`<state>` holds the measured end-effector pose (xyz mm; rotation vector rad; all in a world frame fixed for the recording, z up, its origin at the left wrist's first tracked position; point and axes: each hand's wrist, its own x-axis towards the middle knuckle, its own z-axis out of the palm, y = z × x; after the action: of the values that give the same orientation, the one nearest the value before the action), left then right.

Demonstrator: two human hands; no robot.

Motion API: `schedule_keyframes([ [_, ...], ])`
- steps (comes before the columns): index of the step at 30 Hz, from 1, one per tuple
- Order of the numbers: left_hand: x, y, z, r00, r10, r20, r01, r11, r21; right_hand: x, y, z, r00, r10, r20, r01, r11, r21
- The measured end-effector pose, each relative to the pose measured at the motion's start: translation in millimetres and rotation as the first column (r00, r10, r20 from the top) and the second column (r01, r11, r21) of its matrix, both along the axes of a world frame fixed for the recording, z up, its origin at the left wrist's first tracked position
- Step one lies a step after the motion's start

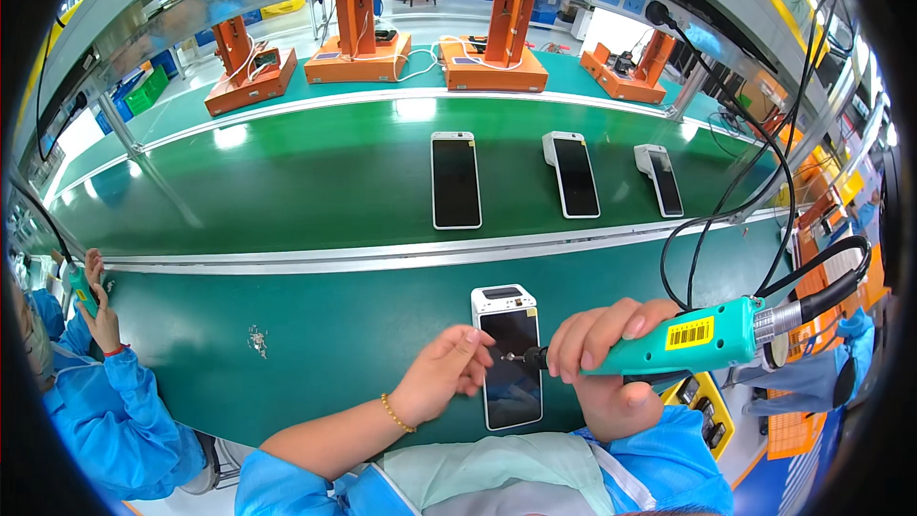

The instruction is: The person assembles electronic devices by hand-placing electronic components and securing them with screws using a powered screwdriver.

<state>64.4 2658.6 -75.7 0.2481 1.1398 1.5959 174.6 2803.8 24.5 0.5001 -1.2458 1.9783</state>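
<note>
My right hand (611,354) is wrapped round a teal electric screwdriver (683,339), which lies nearly level with its bit pointing left. Under the bit, on the green bench, rests a white handheld payment terminal (516,392) with its dark screen up. My left hand (444,373) hovers at the terminal's left edge, close to the bit. Its fingers are curled, thumb and forefinger drawn together; whatever they may pinch is too small to make out. Farther left on the bench lies a small heap of screws (258,342).
Three more terminals (457,182) lie on the green conveyor (315,172) beyond a metal rail. Orange fixtures (497,67) stand behind. Black cables (788,172) hang at right. A yellow bin (721,420) sits beside my right arm. At left, a co-worker's hand (100,311) holds another teal screwdriver.
</note>
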Motion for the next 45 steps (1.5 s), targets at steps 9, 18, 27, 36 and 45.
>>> schedule_keyframes([
  [9,-13,18,-23,0.603,0.186,-0.776,-0.235,0.971,0.05,-53,22,-26,0.994,-0.078,-0.082,0.085,0.993,0.084],
  [18,-22,17,-26,0.633,0.07,-0.771,-0.087,0.996,0.019,-63,21,-34,0.997,-0.071,-0.026,0.073,0.99,0.119],
  [27,-21,18,-27,0.623,0.087,-0.777,-0.096,0.995,0.034,-63,22,-39,0.999,-0.033,-0.034,0.037,0.99,0.133],
  [36,-21,18,-26,0.64,0.081,-0.764,-0.087,0.996,0.033,-63,27,-41,0.997,0.023,-0.071,-0.007,0.975,0.224],
  [45,-22,18,-24,0.642,0.076,-0.763,-0.08,0.996,0.031,-67,30,-39,0.995,-0.041,-0.093,0.073,0.927,0.367],
])
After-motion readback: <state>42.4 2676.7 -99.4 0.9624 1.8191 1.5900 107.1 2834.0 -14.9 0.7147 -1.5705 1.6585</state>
